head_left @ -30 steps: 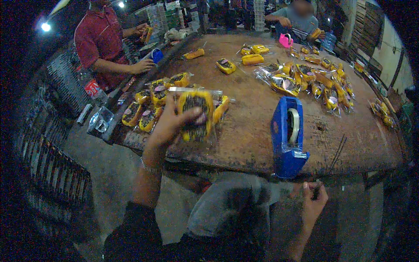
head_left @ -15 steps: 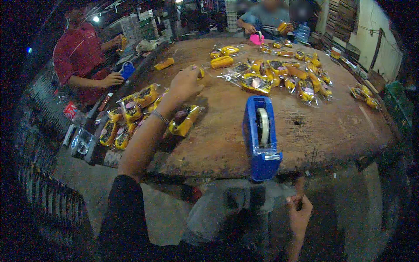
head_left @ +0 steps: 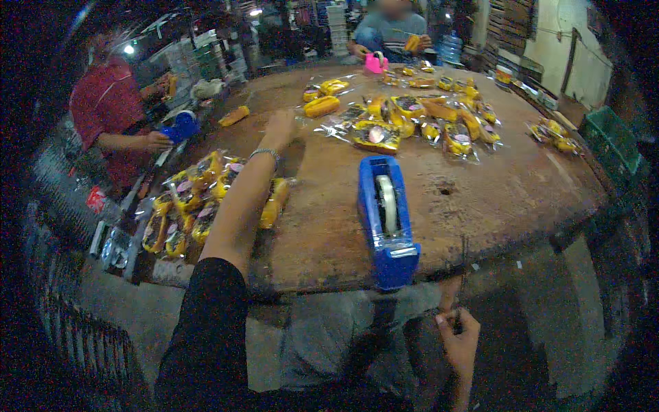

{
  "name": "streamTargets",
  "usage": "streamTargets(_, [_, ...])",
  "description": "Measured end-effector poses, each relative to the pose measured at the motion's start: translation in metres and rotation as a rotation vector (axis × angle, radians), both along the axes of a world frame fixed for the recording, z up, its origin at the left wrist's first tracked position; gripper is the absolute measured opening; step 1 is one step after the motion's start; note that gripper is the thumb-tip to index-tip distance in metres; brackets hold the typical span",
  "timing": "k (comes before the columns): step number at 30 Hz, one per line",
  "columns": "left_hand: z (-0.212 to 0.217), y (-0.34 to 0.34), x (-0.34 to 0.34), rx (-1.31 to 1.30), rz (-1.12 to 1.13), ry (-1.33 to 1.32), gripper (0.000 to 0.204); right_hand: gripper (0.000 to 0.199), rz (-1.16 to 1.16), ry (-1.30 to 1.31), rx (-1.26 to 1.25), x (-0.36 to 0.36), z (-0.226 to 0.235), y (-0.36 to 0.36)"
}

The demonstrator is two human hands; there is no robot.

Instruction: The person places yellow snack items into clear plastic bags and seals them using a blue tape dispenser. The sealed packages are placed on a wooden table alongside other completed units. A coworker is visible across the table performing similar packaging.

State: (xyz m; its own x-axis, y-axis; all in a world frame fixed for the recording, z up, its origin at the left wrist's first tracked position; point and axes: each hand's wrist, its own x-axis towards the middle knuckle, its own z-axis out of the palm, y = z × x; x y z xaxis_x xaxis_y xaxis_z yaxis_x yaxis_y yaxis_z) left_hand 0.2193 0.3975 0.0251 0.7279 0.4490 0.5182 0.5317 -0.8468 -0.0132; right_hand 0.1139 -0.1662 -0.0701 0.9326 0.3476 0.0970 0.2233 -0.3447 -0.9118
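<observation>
My left hand reaches out over the wooden table, with a bracelet on its wrist. Its fingers are blurred and turned away, so any hold is hidden. Under and beside that forearm lie several yellow bread rolls in clear wrappers. A bare yellow roll sits to the right of the hand. Low over my lap, my right hand is closed in a pinch; whatever is between thumb and fingers is too small to make out. Between the hands, a blue tape dispenser stands at the table's near edge.
More wrapped rolls are heaped at the right centre. A lone roll lies far left. One person in red handles a blue dispenser; another sits across by a pink dispenser. A green crate is at right.
The view has swung right, shifting the scene left. The roll seen at my left fingertips is now hidden. The co-worker's blue dispenser has changed its tilt. My right hand keeps its pinch.
</observation>
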Motion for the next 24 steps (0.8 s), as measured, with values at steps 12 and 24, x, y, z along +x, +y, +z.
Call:
streamTargets(12, [0.144,-0.163,-0.172,-1.174,-0.764,-1.084,0.012,0.049,0.236,-0.306,0.446,-0.035,0.054,0.069])
streamTargets(24, [0.050,-0.332,-0.277,-1.152,-0.848,-0.610,0.035,0.047,0.511,-0.071,0.252,-0.069,0.037,0.096])
